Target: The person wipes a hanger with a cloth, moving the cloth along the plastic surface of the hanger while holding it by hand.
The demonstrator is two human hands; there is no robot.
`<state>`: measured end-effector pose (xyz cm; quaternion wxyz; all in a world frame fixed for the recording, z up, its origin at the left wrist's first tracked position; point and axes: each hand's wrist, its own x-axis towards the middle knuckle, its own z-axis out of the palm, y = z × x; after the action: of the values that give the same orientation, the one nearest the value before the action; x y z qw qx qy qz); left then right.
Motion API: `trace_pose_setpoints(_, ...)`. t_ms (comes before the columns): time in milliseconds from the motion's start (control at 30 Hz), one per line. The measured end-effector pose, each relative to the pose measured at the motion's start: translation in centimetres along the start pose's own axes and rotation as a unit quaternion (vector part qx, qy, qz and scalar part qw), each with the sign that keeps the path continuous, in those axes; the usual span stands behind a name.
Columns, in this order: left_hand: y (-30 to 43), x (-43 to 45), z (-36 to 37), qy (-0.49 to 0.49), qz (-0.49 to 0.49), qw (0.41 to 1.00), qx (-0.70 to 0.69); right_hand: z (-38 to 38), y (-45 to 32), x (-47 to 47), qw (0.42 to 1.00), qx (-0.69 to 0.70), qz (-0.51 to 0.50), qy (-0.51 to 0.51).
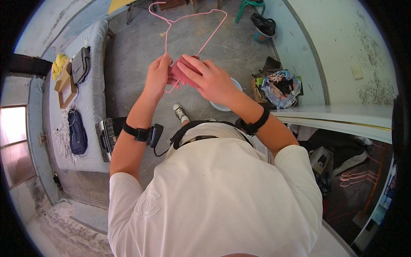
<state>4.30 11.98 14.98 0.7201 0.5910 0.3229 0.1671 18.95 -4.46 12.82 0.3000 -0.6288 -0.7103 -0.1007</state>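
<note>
A pink clothes hanger is held up in front of me, its hook pointing away to the upper left. My left hand grips the hanger's left side near the lower corner. Wrapped around the hanger's near part is a dark pink cloth, folded small. My right hand holds this cloth from above, fingers spread over it. A bit of pink wire sticks out below the cloth. What the fingers under the cloth do is partly hidden.
A light blue basin stands on the floor behind my right forearm. Left is a bed bearing a laptop bag, an open cardboard box and a dark blue bag. Right are a bin, a filled plastic bag and an open wardrobe with pink hangers.
</note>
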Motion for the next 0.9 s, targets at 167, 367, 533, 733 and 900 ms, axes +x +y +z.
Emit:
trace_pose_setpoints(167,0.2,-0.7,1.2,-0.001,0.014,1.000,-0.027,-1.1,1.5,0.3,0.998,0.005,0.056,-0.022)
trace_pose_setpoints(367,-1.2,-0.1,1.9,-0.025,0.065,0.995,-0.065,0.1,3.2,1.0,0.930,0.299,0.207,0.062)
trace_pose_setpoints(533,-3.1,0.4,2.1,-0.036,0.080,0.994,-0.058,-0.6,2.2,2.7,0.736,0.602,0.298,0.079)
trace_pose_setpoints(733,-3.9,-0.1,1.7,-0.125,0.057,0.990,0.013,1.4,5.0,2.1,0.776,0.505,0.360,0.112)
trace_pose_setpoints(900,-3.4,0.1,-1.8,-0.220,0.044,0.967,0.120,-2.4,5.5,1.7,0.851,0.408,0.319,0.086)
